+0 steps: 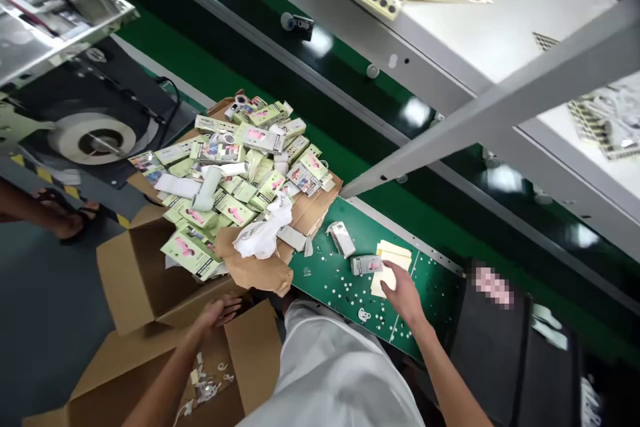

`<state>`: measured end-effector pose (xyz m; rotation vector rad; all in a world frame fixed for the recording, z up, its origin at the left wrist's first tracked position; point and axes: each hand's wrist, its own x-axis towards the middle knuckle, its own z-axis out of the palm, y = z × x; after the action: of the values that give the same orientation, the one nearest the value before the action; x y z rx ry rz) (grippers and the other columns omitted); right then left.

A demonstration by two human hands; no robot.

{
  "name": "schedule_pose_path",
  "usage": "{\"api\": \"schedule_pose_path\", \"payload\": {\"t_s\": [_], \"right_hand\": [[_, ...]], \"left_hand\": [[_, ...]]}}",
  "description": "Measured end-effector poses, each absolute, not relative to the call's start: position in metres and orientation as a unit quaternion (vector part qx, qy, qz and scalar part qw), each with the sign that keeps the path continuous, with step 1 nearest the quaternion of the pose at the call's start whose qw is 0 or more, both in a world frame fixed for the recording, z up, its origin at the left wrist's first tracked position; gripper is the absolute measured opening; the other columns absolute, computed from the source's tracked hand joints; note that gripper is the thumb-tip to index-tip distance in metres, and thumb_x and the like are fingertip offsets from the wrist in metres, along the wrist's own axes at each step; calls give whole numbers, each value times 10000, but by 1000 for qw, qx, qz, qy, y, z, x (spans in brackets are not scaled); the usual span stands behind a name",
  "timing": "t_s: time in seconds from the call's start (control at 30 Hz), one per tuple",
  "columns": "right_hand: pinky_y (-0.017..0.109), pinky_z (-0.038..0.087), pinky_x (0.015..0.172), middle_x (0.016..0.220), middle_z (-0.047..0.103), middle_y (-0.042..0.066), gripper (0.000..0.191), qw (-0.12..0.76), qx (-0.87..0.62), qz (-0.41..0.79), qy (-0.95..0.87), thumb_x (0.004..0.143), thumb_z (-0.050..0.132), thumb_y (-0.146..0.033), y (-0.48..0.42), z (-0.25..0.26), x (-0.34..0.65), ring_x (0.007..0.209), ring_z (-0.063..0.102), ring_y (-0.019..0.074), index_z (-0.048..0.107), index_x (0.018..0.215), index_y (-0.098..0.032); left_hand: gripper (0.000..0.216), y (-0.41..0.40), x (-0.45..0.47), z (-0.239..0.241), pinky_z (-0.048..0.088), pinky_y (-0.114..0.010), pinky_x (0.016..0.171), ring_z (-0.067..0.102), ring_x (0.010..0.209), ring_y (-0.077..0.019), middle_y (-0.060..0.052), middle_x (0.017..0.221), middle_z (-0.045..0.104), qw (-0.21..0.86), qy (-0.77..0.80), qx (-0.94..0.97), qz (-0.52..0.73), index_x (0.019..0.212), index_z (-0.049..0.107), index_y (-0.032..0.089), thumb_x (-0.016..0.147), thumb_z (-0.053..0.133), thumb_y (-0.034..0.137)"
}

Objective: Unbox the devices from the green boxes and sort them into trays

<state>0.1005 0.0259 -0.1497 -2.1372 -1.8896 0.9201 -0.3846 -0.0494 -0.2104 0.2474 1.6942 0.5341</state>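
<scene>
My right hand (403, 295) is over the green bench (327, 283), thumb and forefinger apart, nothing visibly held between them. Its fingertips are at a stack of pale yellow sheets (393, 255), close to the end of a small grey-white printed box (364, 265). Another small white box (341, 239) lies further back, its end flap raised. My left hand (220, 312) hangs low beside the flaps of the open cardboard cartons, its fingers stretched out and no object seen in it. Whether it touches a flap I cannot tell.
A big heap of light green printed boxes (237, 210) rests on cardboard at the bench's left end, with crumpled white plastic (265, 230) on it. One open carton (260, 347) holds small white parts. White dots litter the bench. A metal post (430, 133) slants across. Another person's foot (70, 223) shows left.
</scene>
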Motion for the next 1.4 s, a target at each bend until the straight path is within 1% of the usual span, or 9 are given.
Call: {"api": "schedule_pose_path", "payload": {"t_s": [0.1,0.2,0.33,0.5,0.57,0.9,1.03,1.23,1.4], "right_hand": [[515,331,1202,1490,554,117,678,-44,-645,253,-720,723,632,-85,47,-162,89,1459,402,329,566,1386,-213],[519,294,1211,1429,601,149,639,-79,-626,267,-729,722,629,-16,60,-173,85,1403,477,325,598,1333,-201],[462,430,1114,1246,701,118,500,-45,-622,300,-721,744,680,-78,61,-170,98,1195,640,294,646,1225,-214],[338,543,953,1197,690,62,483,73,-593,357,-718,772,703,-174,29,-131,117,1073,682,223,611,1243,-230],[359,538,964,1193,680,69,489,143,-570,376,-716,764,700,-163,12,-112,122,1089,667,235,606,1240,-227],[376,551,925,1200,682,81,502,216,-579,332,-713,759,657,-87,-19,-67,151,1114,646,258,616,1240,-223],[362,552,906,1209,674,79,488,221,-577,336,-711,777,629,-103,-19,-59,157,1118,640,258,616,1246,-239],[372,527,966,1255,646,95,451,275,-554,379,-688,821,616,-163,-19,-57,165,1148,629,250,609,1265,-241],[345,536,928,1208,650,84,445,301,-529,446,-657,795,679,-213,-21,-56,165,1093,639,231,640,1237,-241]], "left_hand": [[506,-52,-346,-195,572,-337,716,734,750,-253,-104,777,778,720,668,130,137,712,713,182,533,856,633],[544,-39,-307,-164,542,-311,701,699,701,-220,-86,738,759,795,550,246,64,693,718,171,626,787,706],[520,-10,-238,-125,550,-339,760,697,779,-222,-85,856,762,780,502,341,153,899,737,176,776,688,679],[770,16,-146,-105,586,-382,809,683,1078,-300,-179,1338,635,685,606,305,264,1348,602,216,704,800,588],[823,19,-124,-97,600,-391,814,681,1099,-311,-193,1358,619,711,583,299,256,1394,572,209,697,816,572],[559,36,-77,-59,572,-319,686,697,817,-221,-123,1094,728,732,520,402,180,1135,705,147,608,813,299],[455,36,-66,-58,528,-283,634,643,668,-172,-51,844,724,673,563,435,202,1012,718,137,558,707,171],[295,29,-71,-41,591,-362,736,664,824,-224,-30,844,700,715,542,363,251,902,690,181,633,676,302],[342,25,-72,-37,561,-315,680,596,705,-175,10,707,601,700,564,345,269,718,591,192,722,723,508]]}}
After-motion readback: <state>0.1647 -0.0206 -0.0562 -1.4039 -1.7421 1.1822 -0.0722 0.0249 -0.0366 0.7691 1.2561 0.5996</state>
